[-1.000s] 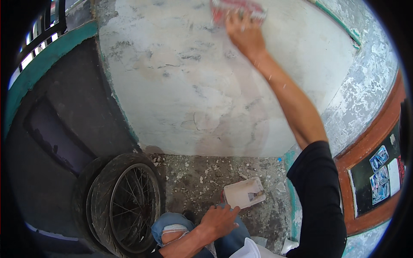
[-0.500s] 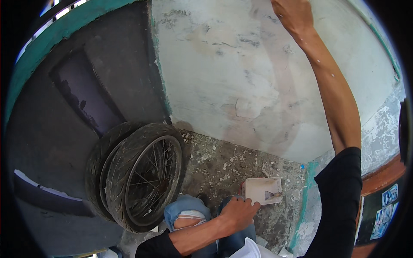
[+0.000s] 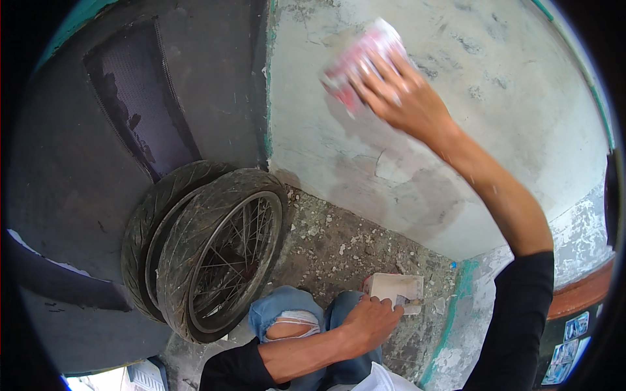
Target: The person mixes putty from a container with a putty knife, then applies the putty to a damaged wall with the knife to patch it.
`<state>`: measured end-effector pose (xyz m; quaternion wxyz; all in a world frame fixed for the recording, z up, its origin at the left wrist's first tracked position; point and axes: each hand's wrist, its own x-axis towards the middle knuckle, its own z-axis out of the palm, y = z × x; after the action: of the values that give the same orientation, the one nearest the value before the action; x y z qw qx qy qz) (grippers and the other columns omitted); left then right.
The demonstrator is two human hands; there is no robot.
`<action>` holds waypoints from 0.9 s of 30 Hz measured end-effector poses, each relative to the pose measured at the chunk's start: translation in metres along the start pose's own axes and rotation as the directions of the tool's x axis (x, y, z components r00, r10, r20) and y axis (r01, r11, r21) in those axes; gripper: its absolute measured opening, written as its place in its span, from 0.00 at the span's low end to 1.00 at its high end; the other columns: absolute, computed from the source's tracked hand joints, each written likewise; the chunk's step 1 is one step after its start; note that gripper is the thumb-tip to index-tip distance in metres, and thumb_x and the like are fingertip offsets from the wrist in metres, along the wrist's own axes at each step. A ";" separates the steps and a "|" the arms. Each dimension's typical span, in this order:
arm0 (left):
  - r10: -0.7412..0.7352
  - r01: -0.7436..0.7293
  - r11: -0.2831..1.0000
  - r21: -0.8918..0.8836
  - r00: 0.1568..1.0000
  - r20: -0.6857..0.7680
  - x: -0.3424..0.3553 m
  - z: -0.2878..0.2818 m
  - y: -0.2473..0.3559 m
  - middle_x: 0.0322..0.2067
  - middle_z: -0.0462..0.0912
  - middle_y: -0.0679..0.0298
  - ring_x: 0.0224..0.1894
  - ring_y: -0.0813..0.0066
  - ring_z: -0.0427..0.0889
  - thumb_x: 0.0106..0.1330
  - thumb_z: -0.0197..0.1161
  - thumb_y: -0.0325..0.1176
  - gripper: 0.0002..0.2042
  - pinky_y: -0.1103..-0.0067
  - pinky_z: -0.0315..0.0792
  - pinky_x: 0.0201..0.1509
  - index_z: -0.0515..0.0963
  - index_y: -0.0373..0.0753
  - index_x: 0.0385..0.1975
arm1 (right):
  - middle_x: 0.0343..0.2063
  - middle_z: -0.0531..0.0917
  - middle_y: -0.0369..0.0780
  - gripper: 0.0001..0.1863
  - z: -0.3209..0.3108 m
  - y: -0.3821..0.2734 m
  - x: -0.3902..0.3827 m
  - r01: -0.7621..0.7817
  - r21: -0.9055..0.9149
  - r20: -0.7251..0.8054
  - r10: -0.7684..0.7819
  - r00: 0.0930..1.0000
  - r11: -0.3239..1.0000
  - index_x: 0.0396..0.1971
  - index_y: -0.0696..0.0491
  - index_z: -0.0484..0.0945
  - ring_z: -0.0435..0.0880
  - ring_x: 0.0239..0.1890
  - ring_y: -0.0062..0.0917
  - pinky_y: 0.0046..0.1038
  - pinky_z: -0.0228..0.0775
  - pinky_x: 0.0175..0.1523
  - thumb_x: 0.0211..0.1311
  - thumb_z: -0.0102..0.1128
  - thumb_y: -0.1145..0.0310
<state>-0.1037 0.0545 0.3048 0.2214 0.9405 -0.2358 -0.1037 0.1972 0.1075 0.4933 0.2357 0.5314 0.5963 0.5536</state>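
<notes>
My right hand (image 3: 401,98) presses a pink-and-white sheet or pad (image 3: 366,62) against the pale, patched wall (image 3: 326,140). Motion blurs the pad, so its kind is unclear. My left hand (image 3: 373,324) rests over my denim-covered knee with its fingers curled. Its palm and fingertips are hidden, and whatever it may hold does not show. Just beyond that hand, on the floor, stands a small white rectangular tray (image 3: 404,283). A small tool with a greyish blade or bristles (image 3: 409,302) lies in it, partly hidden by the hand.
Two spoked wheels with worn tyres (image 3: 179,260) lean together against the dark wall (image 3: 215,85) at left. Flaked paint chips (image 3: 339,241) litter the floor along the wall's foot. A reddish-brown ledge (image 3: 580,290) and dark panel with blue pictures (image 3: 566,352) are at right.
My right hand has come down and left from the top edge, bringing the pink-and-white pad into sight. My left hand stays on the knee. The whole view has shifted slightly.
</notes>
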 end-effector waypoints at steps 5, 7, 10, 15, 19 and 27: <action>-0.002 -0.001 0.999 -0.054 0.998 -0.060 0.005 0.000 0.000 0.41 0.82 0.53 0.43 0.53 0.85 0.62 0.70 0.38 0.23 0.62 0.75 0.48 0.73 0.36 0.53 | 0.51 0.85 0.40 0.15 0.084 0.026 0.118 0.078 -0.149 -0.038 -0.085 0.996 0.986 0.48 0.53 0.83 0.80 0.60 0.35 0.42 0.67 0.68 0.64 0.58 0.65; -0.025 0.022 0.998 -0.054 0.999 -0.046 0.012 -0.004 0.001 0.41 0.82 0.53 0.43 0.53 0.85 0.63 0.70 0.38 0.22 0.62 0.75 0.48 0.73 0.36 0.53 | 0.45 0.87 0.43 0.14 0.111 0.028 0.121 0.061 -0.181 -0.123 -0.084 0.989 0.982 0.38 0.55 0.84 0.83 0.54 0.37 0.44 0.71 0.60 0.65 0.55 0.61; -0.069 0.067 0.996 -0.059 0.997 -0.028 0.007 -0.003 -0.001 0.42 0.82 0.53 0.44 0.53 0.85 0.63 0.70 0.37 0.22 0.62 0.74 0.49 0.74 0.36 0.53 | 0.51 0.86 0.46 0.21 0.113 0.034 0.084 0.113 -0.226 -0.023 -0.121 0.992 0.968 0.50 0.56 0.85 0.80 0.60 0.39 0.47 0.66 0.67 0.65 0.56 0.60; -0.054 0.054 0.998 -0.034 0.999 0.005 0.009 -0.002 0.000 0.42 0.82 0.53 0.44 0.53 0.85 0.63 0.70 0.37 0.21 0.63 0.74 0.49 0.74 0.36 0.53 | 0.67 0.76 0.38 0.24 0.091 0.047 -0.051 0.068 -0.097 0.194 -0.048 0.980 0.993 0.62 0.51 0.79 0.70 0.73 0.33 0.41 0.55 0.80 0.64 0.60 0.69; -0.025 0.025 1.000 0.011 0.999 -0.031 0.002 0.005 0.005 0.41 0.82 0.54 0.42 0.53 0.85 0.62 0.70 0.38 0.23 0.63 0.74 0.49 0.74 0.35 0.53 | 0.69 0.74 0.38 0.26 0.014 0.052 -0.161 0.030 -0.015 0.371 -0.022 0.928 0.999 0.63 0.53 0.77 0.67 0.75 0.34 0.44 0.51 0.81 0.64 0.59 0.73; -0.001 0.000 0.999 0.035 0.999 0.045 0.002 0.005 0.020 0.43 0.82 0.52 0.44 0.52 0.85 0.63 0.70 0.42 0.25 0.62 0.74 0.49 0.73 0.35 0.56 | 0.50 0.86 0.43 0.16 -0.127 0.010 -0.229 -0.737 0.240 0.519 0.558 0.648 0.632 0.52 0.53 0.84 0.85 0.51 0.35 0.35 0.76 0.56 0.65 0.60 0.72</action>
<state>-0.1110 0.0356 0.3091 0.1997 0.9417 -0.2424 -0.1210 0.1648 -0.1516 0.4672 0.0073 0.8512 0.4042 0.3347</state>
